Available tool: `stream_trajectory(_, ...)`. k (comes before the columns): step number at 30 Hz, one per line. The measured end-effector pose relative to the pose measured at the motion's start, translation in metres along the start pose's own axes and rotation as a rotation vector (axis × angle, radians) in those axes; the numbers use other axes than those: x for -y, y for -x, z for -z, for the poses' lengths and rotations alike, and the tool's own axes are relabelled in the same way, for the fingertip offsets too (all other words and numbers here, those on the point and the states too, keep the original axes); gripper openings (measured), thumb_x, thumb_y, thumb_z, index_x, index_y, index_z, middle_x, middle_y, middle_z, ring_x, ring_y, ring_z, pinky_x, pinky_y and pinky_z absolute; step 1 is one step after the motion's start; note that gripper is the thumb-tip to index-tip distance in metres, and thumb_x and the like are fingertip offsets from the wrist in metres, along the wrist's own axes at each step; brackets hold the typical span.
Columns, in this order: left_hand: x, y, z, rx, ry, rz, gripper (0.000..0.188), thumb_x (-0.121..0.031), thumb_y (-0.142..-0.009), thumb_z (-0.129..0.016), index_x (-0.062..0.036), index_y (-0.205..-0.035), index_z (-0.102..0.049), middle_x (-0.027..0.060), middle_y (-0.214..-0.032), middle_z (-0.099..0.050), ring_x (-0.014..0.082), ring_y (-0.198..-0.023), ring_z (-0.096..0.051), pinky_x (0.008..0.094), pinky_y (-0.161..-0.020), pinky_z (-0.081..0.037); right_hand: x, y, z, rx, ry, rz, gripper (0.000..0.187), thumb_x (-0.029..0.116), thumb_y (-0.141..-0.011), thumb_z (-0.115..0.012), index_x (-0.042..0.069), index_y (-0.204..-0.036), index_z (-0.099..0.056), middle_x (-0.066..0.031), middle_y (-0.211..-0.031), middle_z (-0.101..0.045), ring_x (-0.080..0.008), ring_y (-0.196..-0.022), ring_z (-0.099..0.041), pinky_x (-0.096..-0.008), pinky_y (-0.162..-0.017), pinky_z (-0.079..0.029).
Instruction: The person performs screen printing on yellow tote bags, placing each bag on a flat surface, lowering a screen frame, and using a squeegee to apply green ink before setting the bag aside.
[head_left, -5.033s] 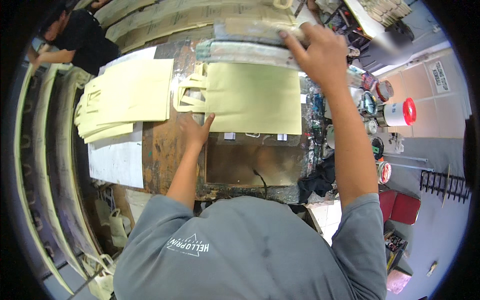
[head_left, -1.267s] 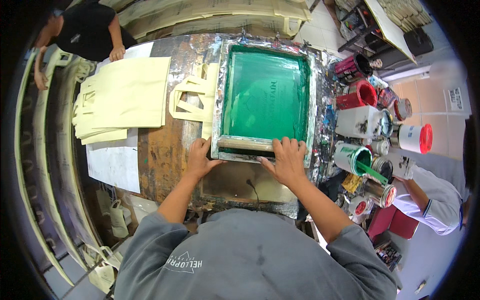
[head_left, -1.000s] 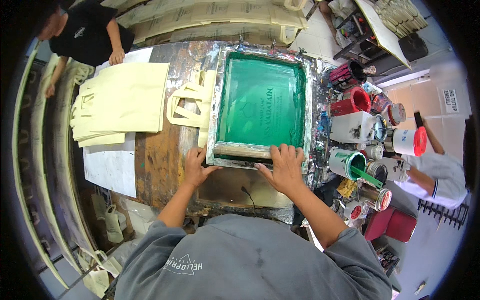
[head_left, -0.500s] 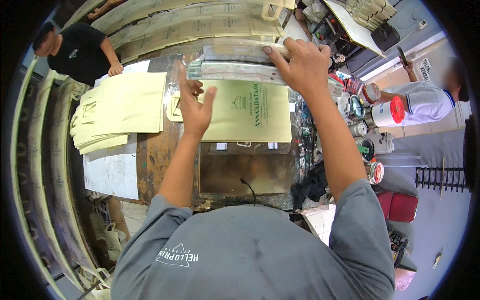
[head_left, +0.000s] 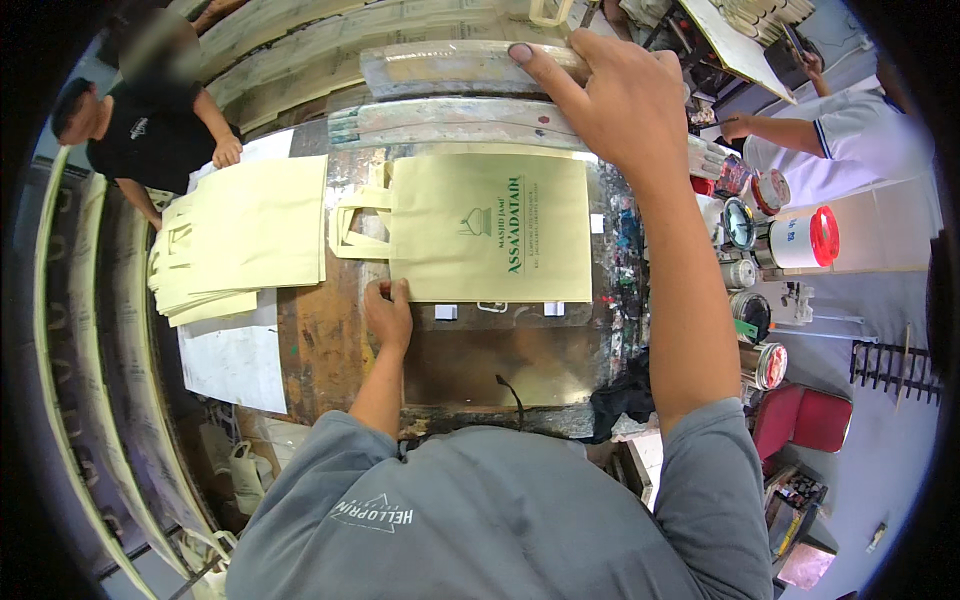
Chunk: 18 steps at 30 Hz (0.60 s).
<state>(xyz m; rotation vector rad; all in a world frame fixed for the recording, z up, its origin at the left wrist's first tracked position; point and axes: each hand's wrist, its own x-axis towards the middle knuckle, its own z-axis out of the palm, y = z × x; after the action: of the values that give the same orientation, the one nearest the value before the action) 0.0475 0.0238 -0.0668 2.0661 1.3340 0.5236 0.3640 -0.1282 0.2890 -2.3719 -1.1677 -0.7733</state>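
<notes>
A pale yellow cloth tote bag (head_left: 440, 235) lies flat on the worktable, with a green print on its face and its handles pointing left. My left hand (head_left: 388, 318) is at the bag's near left corner, thumb and fingers closed on the edge there. Beyond the bag, a screen-printing frame (head_left: 450, 70) is tilted up. My right hand (head_left: 628, 105) grips the frame's right end, thumb over its upper edge; the other fingertips are partly hidden.
A stack of similar bags (head_left: 262, 220) lies to the left, beside a person in black (head_left: 165, 130). Ink cans and a red-lidded tub (head_left: 790, 243) line the right side, near a person in white (head_left: 840, 135). Racks holding bags (head_left: 90, 350) stand left and behind.
My left hand has come down from above the bag to its near left corner. My right hand still holds the raised frame. The person in white has brought an arm lower.
</notes>
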Motion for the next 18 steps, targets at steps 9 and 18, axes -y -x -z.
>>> stream_trajectory(9, -0.127, -0.08, 0.081, 0.103, 0.372, -0.477, 0.011, -0.004, -0.095, -0.071, 0.002, -0.102, -0.064, 0.0167, -0.094, -0.067, 0.0255, -0.086, -0.066, 0.0381, -0.076, -0.053, -0.003, -0.006, 0.006, 0.089, 0.015, -0.013, 0.068, 0.069, -0.096, -0.056, 0.004, -0.089, -0.075, -0.0178, -0.086, -0.075, -0.0355, -0.087, -0.071, -0.0488, -0.082, -0.042)
stream_trajectory(18, 0.074, -0.186, 0.237, -0.183, 0.193, -0.353, 0.02, -0.014, -0.096, -0.073, -0.0024, -0.111, -0.067, 0.0076, -0.106, -0.069, 0.0191, -0.098, -0.063, 0.0353, -0.089, -0.053, 0.003, 0.024, 0.005, 0.075, 0.032, -0.015, 0.066, 0.07, -0.095, -0.058, 0.006, -0.084, -0.072, -0.0152, -0.08, -0.072, -0.0338, -0.082, -0.07, -0.0488, -0.08, -0.04)
